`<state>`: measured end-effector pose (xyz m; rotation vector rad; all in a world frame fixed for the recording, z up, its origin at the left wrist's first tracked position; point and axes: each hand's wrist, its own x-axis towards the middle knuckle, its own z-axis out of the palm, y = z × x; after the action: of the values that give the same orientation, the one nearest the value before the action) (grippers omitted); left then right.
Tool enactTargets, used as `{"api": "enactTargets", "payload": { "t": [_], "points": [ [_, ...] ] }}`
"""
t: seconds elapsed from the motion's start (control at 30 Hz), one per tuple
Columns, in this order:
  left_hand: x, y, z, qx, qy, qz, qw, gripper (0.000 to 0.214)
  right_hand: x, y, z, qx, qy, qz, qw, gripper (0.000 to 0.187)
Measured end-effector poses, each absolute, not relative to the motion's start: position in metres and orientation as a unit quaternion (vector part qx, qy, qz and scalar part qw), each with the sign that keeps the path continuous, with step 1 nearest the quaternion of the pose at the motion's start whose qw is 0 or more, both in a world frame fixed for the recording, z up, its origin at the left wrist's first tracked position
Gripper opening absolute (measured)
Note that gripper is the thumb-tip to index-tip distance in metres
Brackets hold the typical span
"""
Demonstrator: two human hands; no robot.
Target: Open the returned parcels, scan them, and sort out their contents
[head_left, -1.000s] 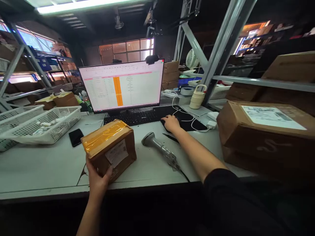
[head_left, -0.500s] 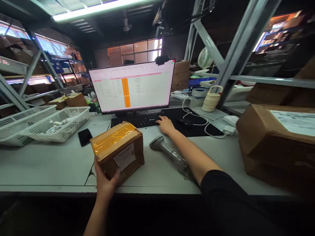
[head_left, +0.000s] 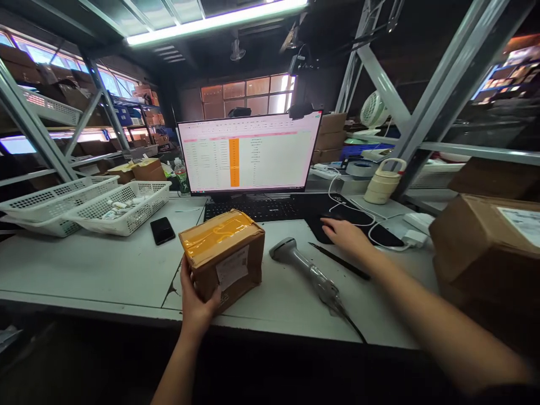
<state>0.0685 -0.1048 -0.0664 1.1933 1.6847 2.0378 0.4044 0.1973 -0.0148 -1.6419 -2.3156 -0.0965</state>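
Observation:
My left hand grips a small cardboard box by its left side and lower front, thumb on the front face. Yellow tape covers the box's top, and a white label is stuck on its front. My right hand is over the black mouse pad, fingers partly stretched and nothing visible in them. The mouse cannot be made out clearly beside or under it. Between my hands lies a grey barcode scanner with its cable. A thin black pen-like stick rests to the scanner's right.
Behind the box are a keyboard and a monitor showing a spreadsheet. White baskets and a phone are on the left. A larger carton, white cables and a cream-coloured jug are on the right.
My right hand has left the keyboard and moved right to the mouse pad, uncovering the black stick. The left hand still holds the box. The view has turned slightly left.

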Motion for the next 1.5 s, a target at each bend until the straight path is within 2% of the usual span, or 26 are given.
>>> {"api": "enactTargets", "payload": {
  "t": [0.17,0.23,0.4,0.57,0.73,0.93,1.03,1.17,1.27,1.4,1.43,1.5],
  "points": [
    [0.068,-0.106,-0.066,0.410,0.586,0.689,0.115,0.110,0.394,0.180,-0.033,-0.517,-0.850,0.010,0.099,0.050],
    [0.068,-0.106,-0.066,0.407,0.589,0.689,0.115,0.110,0.372,0.193,-0.033,-0.515,-0.850,0.021,0.106,0.050],
    [0.065,-0.105,-0.069,0.413,0.593,0.683,0.105,0.104,0.304,0.234,-0.018,-0.502,-0.851,0.028,0.150,0.035],
    [0.066,-0.106,-0.070,0.399,0.613,0.673,0.111,0.103,0.266,0.245,-0.004,-0.496,-0.854,0.005,0.161,0.029],
    [0.070,-0.109,-0.064,0.411,0.611,0.671,0.093,0.099,0.295,0.226,0.011,-0.505,-0.848,-0.013,0.158,0.041],
    [0.070,-0.104,-0.068,0.410,0.583,0.693,0.108,0.102,0.378,0.156,-0.010,-0.547,-0.836,-0.019,0.043,0.051],
    [0.063,-0.100,-0.070,0.429,0.547,0.708,0.125,0.106,0.401,0.129,-0.024,-0.568,-0.822,-0.020,0.027,0.054],
    [0.035,-0.115,-0.043,0.520,0.515,0.668,0.137,0.109,0.407,0.123,-0.021,-0.586,-0.807,-0.004,0.075,0.053],
    [0.012,-0.141,0.011,0.650,0.525,0.541,0.092,0.110,0.403,0.121,-0.004,-0.595,-0.790,0.047,0.138,0.053],
    [0.004,-0.159,0.083,0.748,0.545,0.371,0.079,0.097,0.379,0.085,0.023,-0.474,-0.738,0.312,0.366,0.055],
    [0.006,-0.158,0.093,0.759,0.550,0.338,0.083,0.094,0.369,0.071,0.027,-0.422,-0.724,0.370,0.402,0.054],
    [0.008,-0.152,0.104,0.775,0.559,0.286,0.075,0.087,0.345,0.041,0.031,-0.343,-0.720,0.444,0.408,0.052]
  ]
}}
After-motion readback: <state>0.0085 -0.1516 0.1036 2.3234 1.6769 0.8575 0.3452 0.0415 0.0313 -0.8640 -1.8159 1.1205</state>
